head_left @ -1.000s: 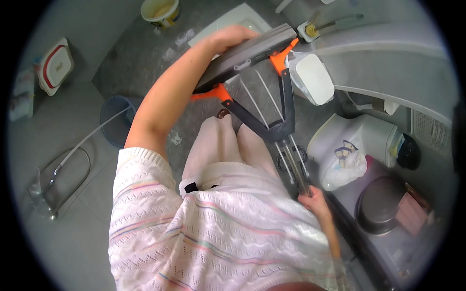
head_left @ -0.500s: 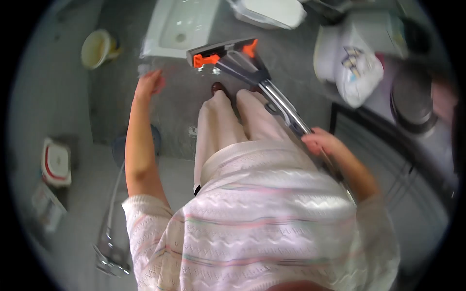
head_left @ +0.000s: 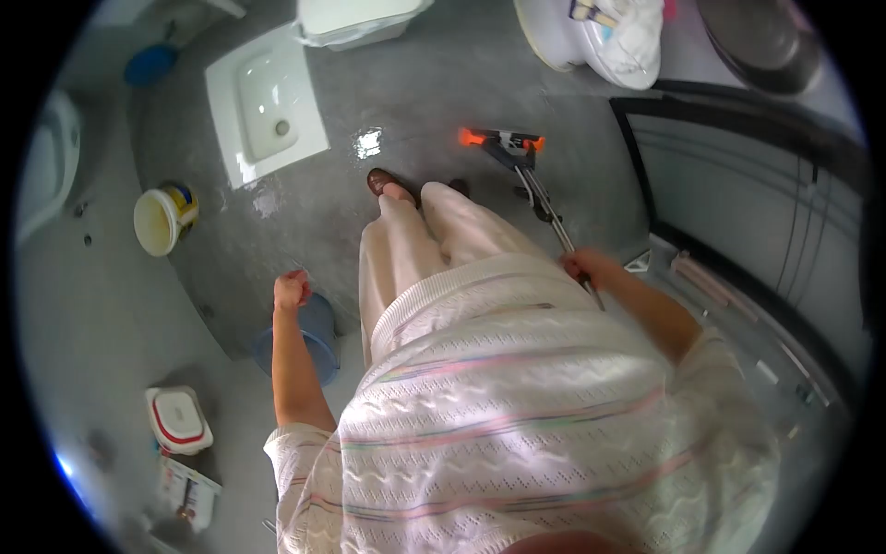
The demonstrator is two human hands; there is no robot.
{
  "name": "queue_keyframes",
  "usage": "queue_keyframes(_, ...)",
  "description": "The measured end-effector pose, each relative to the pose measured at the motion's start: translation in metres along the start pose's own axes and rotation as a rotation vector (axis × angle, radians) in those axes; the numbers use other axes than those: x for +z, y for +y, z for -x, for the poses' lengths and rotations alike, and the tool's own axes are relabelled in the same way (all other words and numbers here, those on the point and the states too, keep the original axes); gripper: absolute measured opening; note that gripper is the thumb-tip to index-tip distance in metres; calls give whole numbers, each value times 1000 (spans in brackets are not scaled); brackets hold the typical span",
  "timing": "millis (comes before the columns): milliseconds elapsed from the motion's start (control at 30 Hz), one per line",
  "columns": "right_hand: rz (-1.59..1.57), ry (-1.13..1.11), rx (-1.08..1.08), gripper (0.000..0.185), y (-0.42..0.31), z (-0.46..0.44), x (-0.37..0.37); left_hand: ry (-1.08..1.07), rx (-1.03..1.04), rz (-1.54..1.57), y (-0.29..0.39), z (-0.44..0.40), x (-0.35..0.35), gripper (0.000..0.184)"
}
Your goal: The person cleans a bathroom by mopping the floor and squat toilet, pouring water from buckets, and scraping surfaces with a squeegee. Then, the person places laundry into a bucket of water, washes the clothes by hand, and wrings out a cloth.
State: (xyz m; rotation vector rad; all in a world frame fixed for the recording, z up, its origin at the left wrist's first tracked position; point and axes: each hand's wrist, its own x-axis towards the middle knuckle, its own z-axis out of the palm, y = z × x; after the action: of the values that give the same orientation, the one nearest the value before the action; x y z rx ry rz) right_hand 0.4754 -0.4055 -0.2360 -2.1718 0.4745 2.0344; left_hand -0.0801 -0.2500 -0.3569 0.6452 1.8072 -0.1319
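Observation:
A sponge mop [head_left: 544, 203] with a metal handle and orange clips slants down on my right side. My right hand [head_left: 586, 266] is closed around its handle, and the head is at floor level, right of my feet. Over on the other side, my left hand [head_left: 292, 289] hangs with its fingers curled in and nothing visible in them. Just below that hand, in the view, stands a blue bucket [head_left: 318, 337], partly hidden by my forearm.
A white squat toilet pan [head_left: 245, 138] is set in the wet grey floor [head_left: 406, 102]. The yellowish-white bucket [head_left: 159, 223] stands by the left wall. At the top are a lined white bin [head_left: 355, 28] and a toilet [head_left: 554, 42]. A black-framed glass door [head_left: 738, 175] lies right.
The mop has swung from in front of my feet, near the squat pan, to my right and away from me. My left hand has drawn back toward the blue bucket. The view has shifted.

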Motion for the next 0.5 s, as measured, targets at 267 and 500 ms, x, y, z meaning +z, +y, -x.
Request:
queue_keyframes(267, -731, -184, -57, 19, 62, -17, -99, -49, 239, -242, 91, 18, 67, 24)
queue_keyframes(500, -610, -66, -276, 6, 43, -28, -185, -95, 372, -433, 125, 37, 135, 25)
